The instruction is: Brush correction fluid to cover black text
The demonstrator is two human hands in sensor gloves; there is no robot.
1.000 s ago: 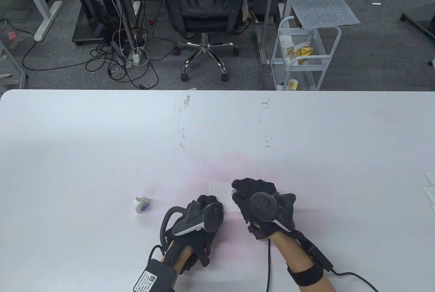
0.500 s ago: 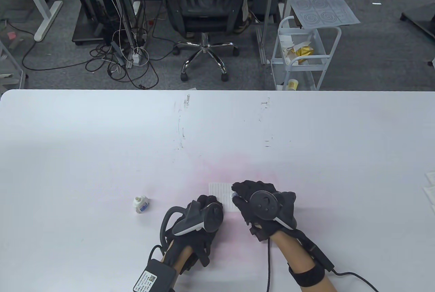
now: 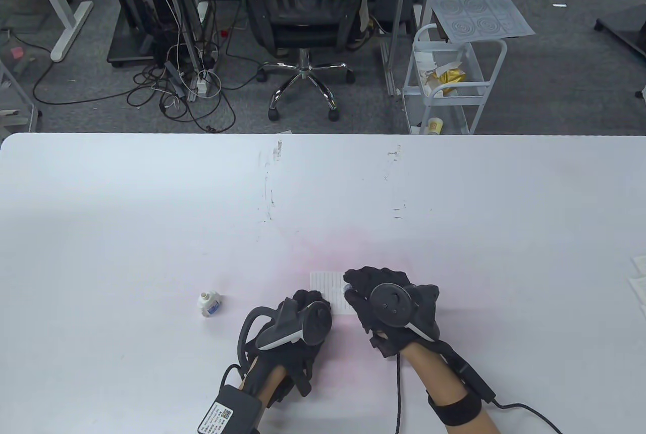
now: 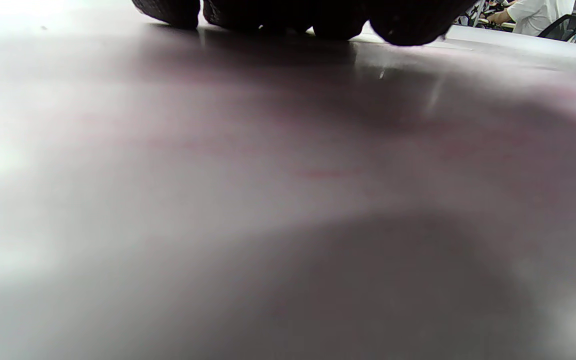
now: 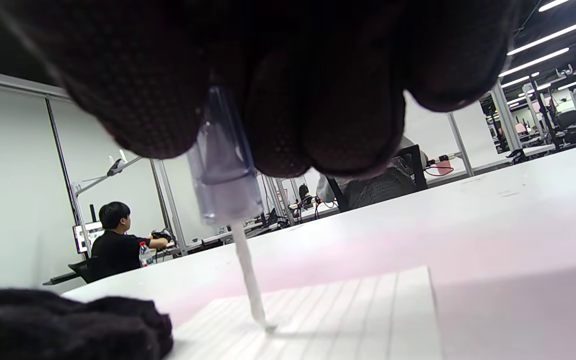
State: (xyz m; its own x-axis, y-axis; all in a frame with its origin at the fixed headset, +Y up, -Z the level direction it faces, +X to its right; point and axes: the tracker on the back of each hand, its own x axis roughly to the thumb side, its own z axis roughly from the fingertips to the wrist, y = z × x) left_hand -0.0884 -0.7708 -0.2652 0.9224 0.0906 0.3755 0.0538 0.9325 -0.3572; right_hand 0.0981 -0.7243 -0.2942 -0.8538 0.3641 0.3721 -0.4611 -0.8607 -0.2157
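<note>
A small lined paper slip (image 3: 330, 288) (image 5: 348, 320) lies on the white table near the front. My right hand (image 3: 371, 287) pinches the translucent cap of the correction fluid brush (image 5: 225, 165); its thin white stem (image 5: 249, 272) touches the paper. No black text is legible on the slip. My left hand (image 3: 308, 303) rests at the paper's left edge; its fingertips (image 4: 288, 17) lie on the table. The open correction fluid bottle (image 3: 208, 303) stands to the left, apart from both hands.
The white table (image 3: 151, 212) carries scuff marks near its middle. White papers (image 3: 638, 277) lie at the right edge. Beyond the far edge stand an office chair (image 3: 303, 10) and a white cart (image 3: 449, 80).
My right hand shifted very slightly over the paper with the brush. The left hand and the bottle have stayed put.
</note>
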